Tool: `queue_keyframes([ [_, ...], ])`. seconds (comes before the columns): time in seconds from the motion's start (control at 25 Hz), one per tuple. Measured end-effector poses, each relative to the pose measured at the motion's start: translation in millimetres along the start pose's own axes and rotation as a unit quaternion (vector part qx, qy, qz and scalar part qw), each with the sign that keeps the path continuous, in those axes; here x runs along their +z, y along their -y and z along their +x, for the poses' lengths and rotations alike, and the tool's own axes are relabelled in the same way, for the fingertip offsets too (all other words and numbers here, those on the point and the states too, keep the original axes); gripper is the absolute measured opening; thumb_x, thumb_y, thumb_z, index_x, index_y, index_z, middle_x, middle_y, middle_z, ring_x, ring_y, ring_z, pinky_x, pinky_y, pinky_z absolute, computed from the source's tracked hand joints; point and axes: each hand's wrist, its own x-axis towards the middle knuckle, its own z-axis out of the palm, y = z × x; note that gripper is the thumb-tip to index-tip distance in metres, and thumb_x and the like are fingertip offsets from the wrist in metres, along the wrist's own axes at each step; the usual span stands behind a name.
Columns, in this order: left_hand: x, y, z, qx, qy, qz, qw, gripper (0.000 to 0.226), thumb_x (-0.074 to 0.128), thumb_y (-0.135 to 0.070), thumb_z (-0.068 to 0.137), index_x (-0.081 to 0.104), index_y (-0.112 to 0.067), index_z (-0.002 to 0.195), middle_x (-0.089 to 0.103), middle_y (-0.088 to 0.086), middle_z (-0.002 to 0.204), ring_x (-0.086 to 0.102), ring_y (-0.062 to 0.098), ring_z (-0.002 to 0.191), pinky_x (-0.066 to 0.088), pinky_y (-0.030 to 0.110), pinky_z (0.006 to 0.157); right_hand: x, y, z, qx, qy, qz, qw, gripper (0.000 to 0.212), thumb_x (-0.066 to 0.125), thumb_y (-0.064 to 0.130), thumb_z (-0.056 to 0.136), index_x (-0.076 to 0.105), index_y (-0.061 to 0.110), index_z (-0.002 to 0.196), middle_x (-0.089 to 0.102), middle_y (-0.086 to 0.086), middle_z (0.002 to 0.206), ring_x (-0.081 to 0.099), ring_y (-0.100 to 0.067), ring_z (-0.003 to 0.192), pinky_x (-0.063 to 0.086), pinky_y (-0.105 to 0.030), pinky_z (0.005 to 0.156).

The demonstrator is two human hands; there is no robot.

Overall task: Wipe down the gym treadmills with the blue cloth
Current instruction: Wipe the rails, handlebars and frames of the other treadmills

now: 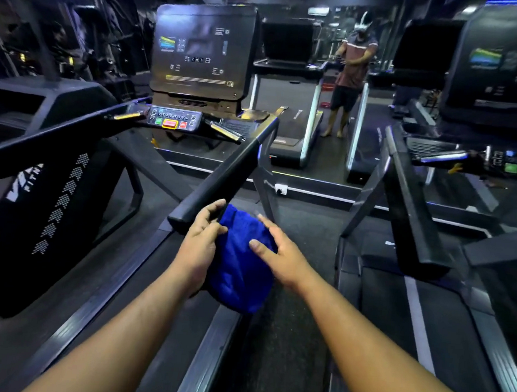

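Observation:
A blue cloth [240, 265] hangs bunched between my two hands, just below the near end of a black treadmill handrail [221, 181]. My left hand [199, 243] grips the cloth's left side, fingers curled near the rail's end. My right hand [280, 255] lies against the cloth's right side, fingers spread over it. The handrail runs up to the treadmill console [200, 51] with its button panel [174, 119]. I stand in the gap beside this treadmill's deck [117, 277].
A second treadmill [434, 208] stands on the right with its own handrail and console. A wall mirror ahead reflects a person [352, 67] and more treadmills. A dark machine housing [49, 199] fills the left.

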Motion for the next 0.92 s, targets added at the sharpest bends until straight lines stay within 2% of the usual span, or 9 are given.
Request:
queue_keyframes([
  [0.08, 15, 3, 0, -0.001, 0.021, 0.0, 1.0, 0.049, 0.042, 0.003, 0.091, 0.056, -0.022, 0.13, 0.065, -0.007, 0.124, 0.061, 0.0, 0.111, 0.047, 0.019, 0.096, -20, -1, -15, 0.025, -0.017, 0.004, 1.0, 0.027, 0.074, 0.047, 0.084, 0.065, 0.036, 0.108, 0.072, 0.008, 0.109, 0.066, -0.009, 0.1, 0.053, -0.041, 0.094],
  [0.2, 35, 16, 8, -0.048, 0.097, 0.048, 0.993, 0.03, 0.051, -0.022, 0.097, 0.058, -0.018, 0.126, 0.067, 0.002, 0.124, 0.064, 0.013, 0.114, 0.05, 0.028, 0.093, -56, 2, -34, 0.046, -0.082, 0.019, 0.995, 0.023, 0.08, 0.041, 0.079, 0.066, 0.024, 0.086, 0.072, -0.003, 0.087, 0.065, -0.012, 0.078, 0.056, -0.044, 0.078],
  [0.32, 51, 25, 17, -0.093, 0.228, 0.132, 0.96, 0.059, 0.062, -0.065, 0.082, 0.069, -0.011, 0.105, 0.076, -0.001, 0.1, 0.07, 0.014, 0.087, 0.05, 0.032, 0.076, -87, -1, -48, 0.061, -0.117, -0.008, 0.991, 0.028, 0.085, 0.036, 0.074, 0.064, 0.02, 0.081, 0.068, 0.001, 0.077, 0.059, -0.007, 0.069, 0.052, -0.034, 0.069],
  [0.44, 75, 34, 34, -0.077, 0.301, 0.086, 0.947, 0.055, 0.083, -0.034, 0.075, 0.065, -0.002, 0.116, 0.074, 0.011, 0.112, 0.069, 0.025, 0.107, 0.055, 0.035, 0.093, -110, -9, -57, 0.084, -0.181, -0.022, 0.98, 0.028, 0.088, 0.034, 0.072, 0.065, 0.023, 0.084, 0.069, 0.009, 0.08, 0.059, -0.001, 0.069, 0.05, -0.022, 0.068],
  [0.52, 93, 38, 48, -0.083, 0.325, 0.066, 0.94, 0.06, 0.087, -0.018, 0.071, 0.058, -0.001, 0.121, 0.072, 0.012, 0.115, 0.07, 0.024, 0.106, 0.057, 0.035, 0.089, -115, -15, -57, 0.102, -0.244, 0.015, 0.964, 0.029, 0.088, 0.031, 0.072, 0.065, 0.024, 0.088, 0.071, 0.006, 0.087, 0.064, -0.006, 0.077, 0.054, -0.024, 0.073],
  [0.64, 122, 46, 59, -0.076, 0.375, 0.084, 0.92, 0.054, 0.084, -0.017, 0.073, 0.063, -0.009, 0.121, 0.073, 0.009, 0.115, 0.07, 0.024, 0.108, 0.056, 0.039, 0.093, -123, -21, -63, 0.126, -0.295, 0.099, 0.942, 0.036, 0.088, 0.019, 0.072, 0.066, 0.022, 0.101, 0.069, -0.003, 0.104, 0.068, -0.015, 0.09, 0.058, -0.032, 0.084],
  [0.76, 141, 53, 75, -0.078, 0.36, 0.031, 0.929, 0.029, 0.077, -0.015, 0.084, 0.069, -0.009, 0.111, 0.075, 0.01, 0.108, 0.071, 0.028, 0.103, 0.055, 0.043, 0.094, -121, -31, -70, 0.131, -0.32, 0.291, 0.892, 0.053, 0.081, 0.005, 0.075, 0.06, 0.018, 0.121, 0.069, -0.007, 0.113, 0.07, -0.019, 0.098, 0.057, -0.032, 0.083],
  [0.84, 150, 55, 82, -0.12, 0.358, -0.053, 0.924, 0.022, 0.066, -0.015, 0.093, 0.066, -0.008, 0.114, 0.074, 0.011, 0.11, 0.07, 0.027, 0.103, 0.055, 0.04, 0.092, -111, -36, -74, 0.137, -0.299, 0.322, 0.888, 0.048, 0.073, 0.003, 0.081, 0.059, 0.012, 0.126, 0.072, -0.007, 0.116, 0.07, -0.018, 0.104, 0.055, -0.026, 0.082],
  [0.92, 154, 64, 92, -0.13, 0.368, -0.066, 0.918, 0.027, 0.065, -0.026, 0.095, 0.063, -0.014, 0.12, 0.073, 0.007, 0.115, 0.069, 0.024, 0.109, 0.053, 0.042, 0.097, -94, -39, -72, 0.145, -0.32, 0.306, 0.885, 0.036, 0.067, 0.003, 0.089, 0.061, 0.008, 0.124, 0.073, -0.007, 0.116, 0.07, -0.019, 0.106, 0.055, -0.023, 0.08],
])
